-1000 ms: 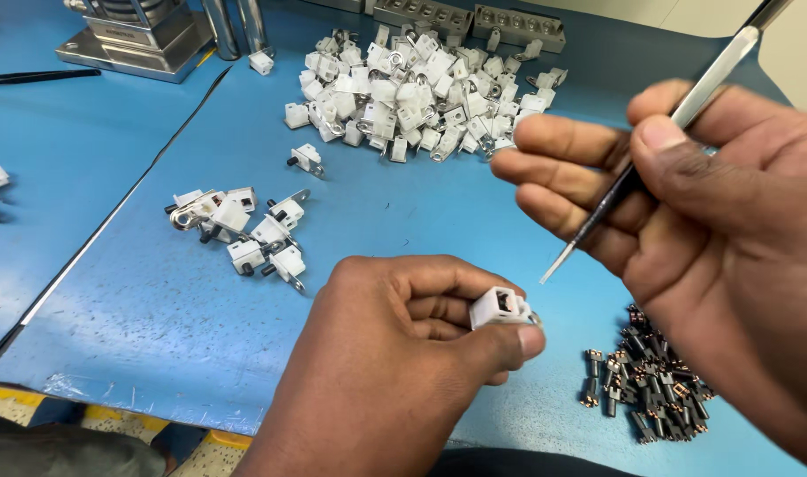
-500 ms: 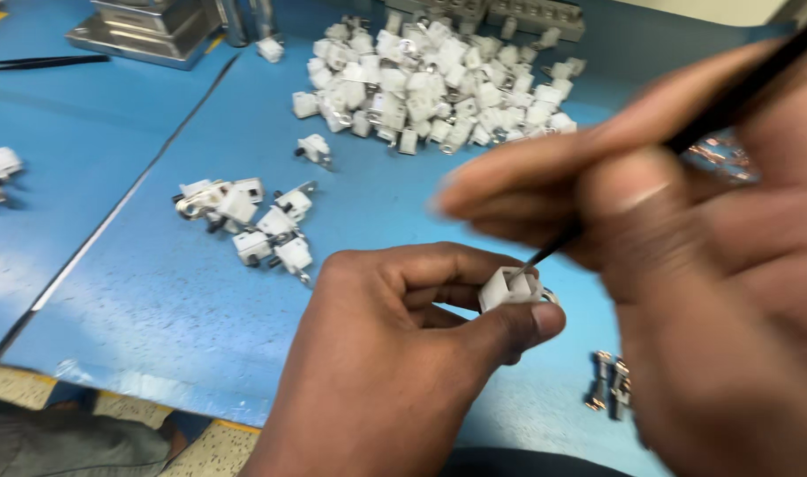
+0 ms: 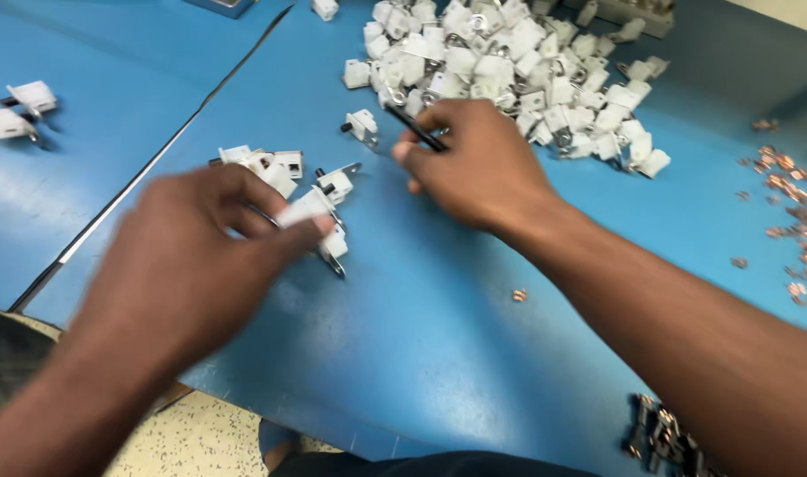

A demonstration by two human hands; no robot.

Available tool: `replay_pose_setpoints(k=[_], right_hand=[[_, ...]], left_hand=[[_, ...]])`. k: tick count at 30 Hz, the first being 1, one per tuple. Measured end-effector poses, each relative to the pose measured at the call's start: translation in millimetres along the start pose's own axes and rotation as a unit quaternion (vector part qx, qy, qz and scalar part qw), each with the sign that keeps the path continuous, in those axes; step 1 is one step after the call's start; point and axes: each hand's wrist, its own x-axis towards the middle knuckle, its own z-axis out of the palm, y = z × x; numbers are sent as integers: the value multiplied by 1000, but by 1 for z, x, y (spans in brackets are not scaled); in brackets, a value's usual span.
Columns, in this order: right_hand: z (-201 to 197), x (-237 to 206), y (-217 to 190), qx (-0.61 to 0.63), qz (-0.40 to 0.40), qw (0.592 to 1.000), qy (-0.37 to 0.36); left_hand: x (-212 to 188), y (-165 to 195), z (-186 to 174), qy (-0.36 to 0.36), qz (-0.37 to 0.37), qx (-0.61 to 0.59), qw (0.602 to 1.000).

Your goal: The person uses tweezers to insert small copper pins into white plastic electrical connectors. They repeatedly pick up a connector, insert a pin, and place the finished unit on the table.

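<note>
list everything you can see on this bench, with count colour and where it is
big pile of plastic parts: too many to count, white with metal bits, top centre of the table
small group of plastic parts: roughly six, white, left of centre by the left hand
single plastic part: one, white, between the pile and the small group
two plastic parts: two, white, far left edge
copper bits: many, copper coloured, scattered at the right edge
lone copper bit: one, mid table
dark metal pieces: a heap, dark grey, bottom right
table mat: blue, covers the bench
thin tool: one, black, in the right hand
left hand: blurred, pinching a white part
right hand: at the big pile's edge
</note>
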Motion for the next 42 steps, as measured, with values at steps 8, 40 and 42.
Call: replay_pose_setpoints(k=[8, 40, 42], right_hand=[[-1, -21, -11, -16, -266, 944, 196], [-83, -184, 71, 105, 244, 935, 237], [-82, -192, 77, 132, 192, 945, 231]], left_hand=[[-1, 2, -10, 166, 118, 9, 979], [59, 68, -19, 105, 263, 128, 950], [76, 105, 14, 133, 369, 126, 911]])
